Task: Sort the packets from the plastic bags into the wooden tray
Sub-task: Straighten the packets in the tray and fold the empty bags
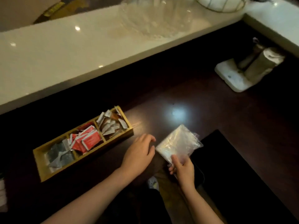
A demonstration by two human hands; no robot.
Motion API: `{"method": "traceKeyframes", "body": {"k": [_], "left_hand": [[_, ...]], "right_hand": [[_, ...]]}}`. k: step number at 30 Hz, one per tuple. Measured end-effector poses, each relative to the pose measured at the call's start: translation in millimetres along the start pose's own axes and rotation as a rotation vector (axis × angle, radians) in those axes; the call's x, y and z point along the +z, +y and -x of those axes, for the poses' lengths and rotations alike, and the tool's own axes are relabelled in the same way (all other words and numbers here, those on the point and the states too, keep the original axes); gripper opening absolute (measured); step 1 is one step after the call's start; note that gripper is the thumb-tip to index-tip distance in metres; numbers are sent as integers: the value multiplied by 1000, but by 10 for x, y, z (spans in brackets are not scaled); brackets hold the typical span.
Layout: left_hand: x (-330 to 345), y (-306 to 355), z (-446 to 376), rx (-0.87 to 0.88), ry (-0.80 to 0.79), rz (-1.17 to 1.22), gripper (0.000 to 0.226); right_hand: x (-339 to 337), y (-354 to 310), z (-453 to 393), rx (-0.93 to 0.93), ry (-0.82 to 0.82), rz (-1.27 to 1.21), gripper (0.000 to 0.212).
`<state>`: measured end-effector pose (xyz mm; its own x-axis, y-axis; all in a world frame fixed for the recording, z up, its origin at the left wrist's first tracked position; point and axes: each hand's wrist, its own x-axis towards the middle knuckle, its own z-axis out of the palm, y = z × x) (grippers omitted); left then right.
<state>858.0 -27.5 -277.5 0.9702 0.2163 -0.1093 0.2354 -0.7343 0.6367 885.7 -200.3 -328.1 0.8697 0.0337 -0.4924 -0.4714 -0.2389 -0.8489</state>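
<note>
A wooden tray (42,167) with three compartments lies on the dark table at left of centre. Dark grey packets (59,155) fill its near compartment, red packets (87,139) the middle one, white and brown packets (110,124) the far one. My right hand (183,168) grips the near corner of a clear plastic bag (178,143) that looks empty and lies just right of the tray. My left hand (140,153) hovers palm down between tray and bag, fingers relaxed, holding nothing.
A pale stone counter (64,50) runs along the far side, with crumpled clear plastic (152,18) on it. A white stand with metal containers (234,78) sits at the right. A black mat (234,175) lies under the bag's right edge.
</note>
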Motion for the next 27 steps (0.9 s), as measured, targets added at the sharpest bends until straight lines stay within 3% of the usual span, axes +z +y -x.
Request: {"method": "traceKeyframes", "body": {"k": [5, 10, 18, 23, 27], "left_hand": [[497, 91, -432, 207, -53, -205, 30], [906, 18, -762, 301, -61, -293, 39], [1272, -38, -944, 338, -98, -499, 43], [1307, -41, -959, 339, -65, -502, 43], [1328, -62, -963, 337, -52, -499, 43]], "right_hand": [[-526, 655, -144, 96, 200, 59, 23], [-754, 1289, -330, 374, 321, -125, 18], [-804, 2132, -1109, 656, 315, -354, 24], [-760, 2567, -1512, 713, 339, -428, 35], [-753, 2775, -1621, 753, 341, -561, 25]]}}
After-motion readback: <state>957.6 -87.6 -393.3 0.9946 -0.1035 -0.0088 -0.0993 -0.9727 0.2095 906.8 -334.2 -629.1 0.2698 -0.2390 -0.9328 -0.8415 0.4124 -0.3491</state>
